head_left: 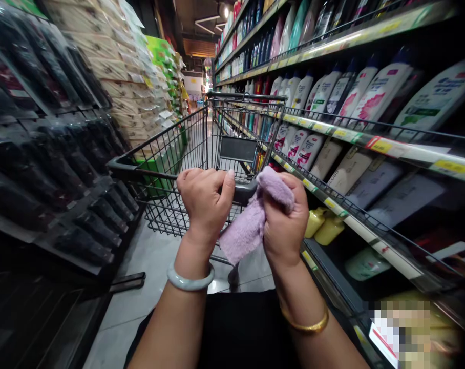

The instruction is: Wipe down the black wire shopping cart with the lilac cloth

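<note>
We note the left hand [206, 197], grip curled round the handle [246, 192] of a wire cart [127, 164]; right hand [286, 223] beside it, grip clenching a purple cloth [242, 233], its loose end hanging between our hands; bottles [384, 92] line the shelves [396, 147] at right.

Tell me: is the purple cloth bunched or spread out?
Bunched: the purple cloth is gathered in the right hand, with one end hanging out.

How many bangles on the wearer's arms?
2: a pale bangle around the left hand's wrist, and a gold-coloured bangle around the right hand's forearm. Others could sit higher, out of frame.
</note>
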### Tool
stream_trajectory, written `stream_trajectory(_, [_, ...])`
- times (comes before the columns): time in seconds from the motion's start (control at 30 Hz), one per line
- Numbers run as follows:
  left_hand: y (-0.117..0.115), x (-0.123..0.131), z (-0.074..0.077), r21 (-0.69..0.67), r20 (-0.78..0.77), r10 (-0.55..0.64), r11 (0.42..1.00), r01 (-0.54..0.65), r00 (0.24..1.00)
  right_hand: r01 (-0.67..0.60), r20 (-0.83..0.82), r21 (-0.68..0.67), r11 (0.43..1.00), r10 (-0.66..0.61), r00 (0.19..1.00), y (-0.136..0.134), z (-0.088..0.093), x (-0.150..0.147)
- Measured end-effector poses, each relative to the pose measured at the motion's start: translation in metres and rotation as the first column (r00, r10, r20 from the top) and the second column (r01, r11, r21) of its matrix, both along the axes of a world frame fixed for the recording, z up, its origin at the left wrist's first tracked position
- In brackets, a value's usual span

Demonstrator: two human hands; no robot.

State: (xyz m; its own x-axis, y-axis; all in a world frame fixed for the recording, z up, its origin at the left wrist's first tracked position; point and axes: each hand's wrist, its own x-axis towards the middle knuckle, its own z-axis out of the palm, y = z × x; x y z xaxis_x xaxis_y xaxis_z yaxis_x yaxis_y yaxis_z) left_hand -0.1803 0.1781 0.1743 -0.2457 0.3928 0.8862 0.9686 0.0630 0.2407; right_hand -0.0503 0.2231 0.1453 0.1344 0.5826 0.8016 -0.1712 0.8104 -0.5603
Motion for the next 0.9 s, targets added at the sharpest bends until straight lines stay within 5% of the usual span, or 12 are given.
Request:
stream_trajectory(0.17, [-0.004,-0.002,0.000,0.003,0.008,-0.012,1.000,0.012,1.000,-0.102,0.309,0.257,0.961,0.019,0.951,0.005,0.015,0.013])
stream_trajectory(0.37, [-0.007,-0.004,0.000,0.019,0.013,-0.003,1.000,0.003,1.000,-0.061,0.227,0.133,0.989,0.029,0.974,0.022,0.013,0.017])
stream_trajectory(0.57, [-0.011,-0.006,-0.002,0.029,0.072,-0.066,0.998,0.064,0.995,-0.199,0.363,0.260,0.945,0.095,0.927,0.005,0.020,0.015])
stream_trajectory(0.7, [-0.014,0.006,0.000,0.017,0.069,-0.113,0.994,0.112,0.991,-0.080,0.119,0.040,0.996,0.074,0.990,0.016,0.010,0.007])
stream_trajectory(0.9, [-0.009,0.026,0.001,-0.073,-0.102,-0.143,0.988,0.136,0.984,-0.200,-0.100,-0.223,0.954,0.181,0.978,0.028,-0.019,-0.015])
